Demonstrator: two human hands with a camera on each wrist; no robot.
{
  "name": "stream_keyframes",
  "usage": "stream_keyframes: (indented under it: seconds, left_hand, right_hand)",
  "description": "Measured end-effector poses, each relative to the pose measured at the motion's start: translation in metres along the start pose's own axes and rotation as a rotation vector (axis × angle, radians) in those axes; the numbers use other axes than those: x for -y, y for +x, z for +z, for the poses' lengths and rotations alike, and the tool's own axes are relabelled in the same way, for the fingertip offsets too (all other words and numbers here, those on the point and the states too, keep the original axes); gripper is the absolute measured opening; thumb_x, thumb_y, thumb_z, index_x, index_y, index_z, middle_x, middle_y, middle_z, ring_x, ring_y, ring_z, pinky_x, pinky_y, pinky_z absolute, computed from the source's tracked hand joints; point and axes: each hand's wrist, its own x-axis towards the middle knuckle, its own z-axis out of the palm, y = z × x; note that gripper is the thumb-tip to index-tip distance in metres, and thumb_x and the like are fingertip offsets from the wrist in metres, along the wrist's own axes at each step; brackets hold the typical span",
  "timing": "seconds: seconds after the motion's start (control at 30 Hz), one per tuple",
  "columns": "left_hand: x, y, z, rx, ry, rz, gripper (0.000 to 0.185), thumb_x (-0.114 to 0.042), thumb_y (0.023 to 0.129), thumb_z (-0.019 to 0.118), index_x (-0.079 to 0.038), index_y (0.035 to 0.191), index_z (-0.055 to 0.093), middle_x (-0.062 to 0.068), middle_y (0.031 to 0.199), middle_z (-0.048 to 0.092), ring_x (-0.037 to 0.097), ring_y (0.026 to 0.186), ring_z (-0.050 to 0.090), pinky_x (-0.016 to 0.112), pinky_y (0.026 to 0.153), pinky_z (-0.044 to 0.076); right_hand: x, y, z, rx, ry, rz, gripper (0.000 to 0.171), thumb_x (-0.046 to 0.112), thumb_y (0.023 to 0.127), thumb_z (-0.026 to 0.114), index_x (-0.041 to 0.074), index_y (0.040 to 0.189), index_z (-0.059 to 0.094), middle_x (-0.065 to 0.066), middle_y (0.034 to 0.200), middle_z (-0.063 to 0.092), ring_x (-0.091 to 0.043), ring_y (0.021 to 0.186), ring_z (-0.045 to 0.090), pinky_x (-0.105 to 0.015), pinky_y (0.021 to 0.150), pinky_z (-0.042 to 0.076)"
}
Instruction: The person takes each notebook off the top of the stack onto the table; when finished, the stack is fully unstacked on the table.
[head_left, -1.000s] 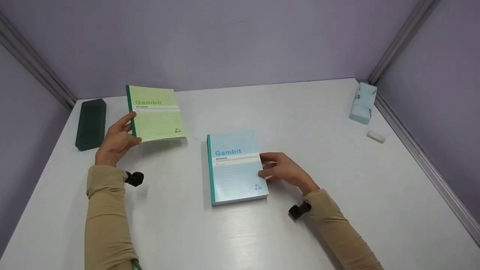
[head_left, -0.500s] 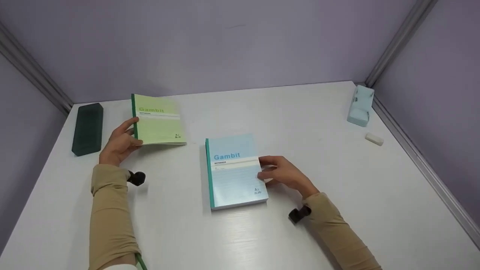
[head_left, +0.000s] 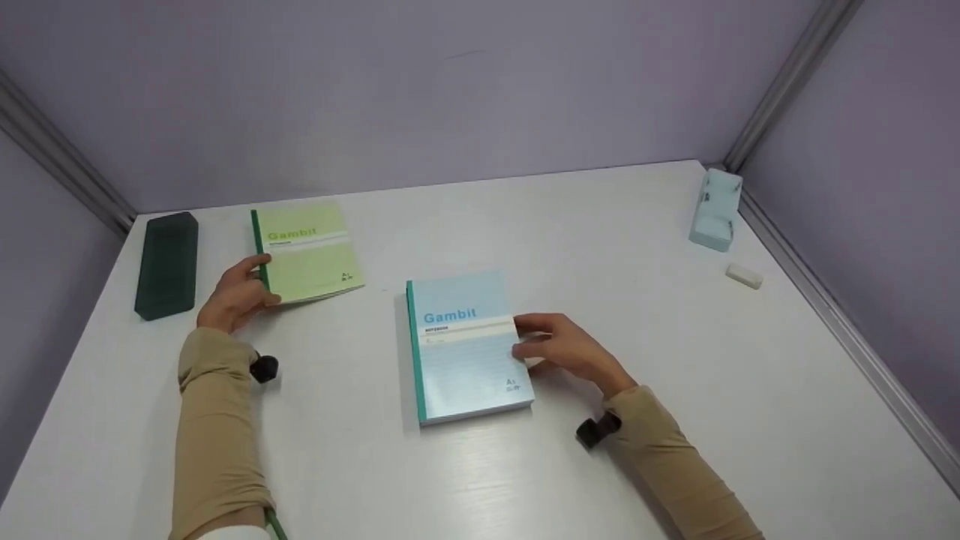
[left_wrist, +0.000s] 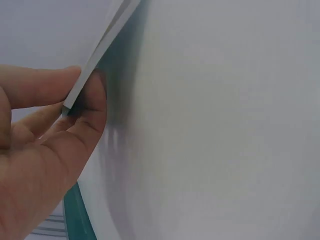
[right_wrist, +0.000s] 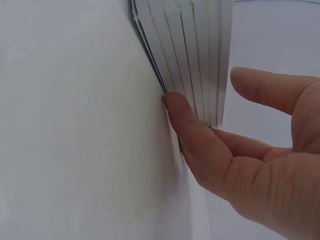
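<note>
- From my remote station I find the left hand [head_left: 236, 296] at the spine edge of the green notebook [head_left: 307, 251], thumb over the cover, fingers under it.
- The left wrist view confirms a pinch: the thumb [left_wrist: 40, 92] lies on top of the notebook's edge [left_wrist: 100, 50] and a finger [left_wrist: 92, 107] presses from beneath. That corner stands lifted off the table [left_wrist: 225, 125]; the far side seems to rest on the surface, though I cannot be sure from the head view.
- The right hand [head_left: 566, 349] sits against the open right edge of the blue stack [head_left: 465, 345], a pile of notebooks lying flat on the table [head_left: 600, 225], just in front of the fingers.
- In the right wrist view, one fingertip [right_wrist: 177, 105] is tucked under the stack at table level, where I count several page blocks [right_wrist: 200, 55]. The thumb [right_wrist: 270, 90] hovers apart from the top cover, not touching it. The fingers are loosely curled, not clamped.
- Beyond the left hand's knuckles, to the outside, lies a dark green case [head_left: 166, 264], well apart from the fingers.
- Far beyond the right hand, near the corner, stand a pale blue holder [head_left: 716, 210] and a white eraser [head_left: 744, 276], both clear of the fingers.
</note>
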Motion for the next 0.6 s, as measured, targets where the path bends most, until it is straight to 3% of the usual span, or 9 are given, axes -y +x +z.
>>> stream_keyframes:
  seconds: [0.3, 0.43, 0.6]
  left_hand:
    - [-0.0052, 0.0028, -0.0015, -0.019, 0.249, 0.017, 0.089, 0.012, 0.080, 0.047, -0.010, 0.155, 0.004, 0.026, 0.156, 0.003, 0.034, 0.126, 0.024, 0.032, 0.093, 0.035]
    - [-0.0040, 0.0033, -0.0013, -0.073, 0.354, 0.054, 0.085, 0.012, 0.076, 0.042, -0.003, 0.153, 0.009, 0.030, 0.154, 0.009, 0.037, 0.122, 0.023, 0.039, 0.095, 0.030]
    - [0.0007, 0.0040, -0.0008, -0.175, 0.427, 0.066, 0.076, 0.009, 0.078, 0.040, 0.003, 0.151, 0.018, 0.035, 0.147, 0.023, 0.039, 0.121, 0.030, 0.047, 0.102, 0.030]
  right_hand:
    - [-0.0035, 0.0017, 0.0006, 0.014, 0.010, -0.026, 0.054, 0.012, 0.087, 0.069, 0.008, 0.137, 0.052, -0.013, 0.134, 0.052, -0.030, 0.120, 0.052, -0.042, 0.080, 0.054]
    - [-0.0026, 0.0014, 0.0021, 0.022, 0.018, -0.028, 0.054, 0.012, 0.087, 0.069, 0.007, 0.138, 0.051, -0.013, 0.134, 0.052, -0.030, 0.119, 0.053, -0.042, 0.080, 0.054]
    - [-0.0020, 0.0001, 0.0034, 0.027, 0.023, -0.025, 0.056, 0.012, 0.087, 0.069, 0.006, 0.138, 0.050, -0.013, 0.135, 0.052, -0.030, 0.120, 0.053, -0.042, 0.080, 0.054]
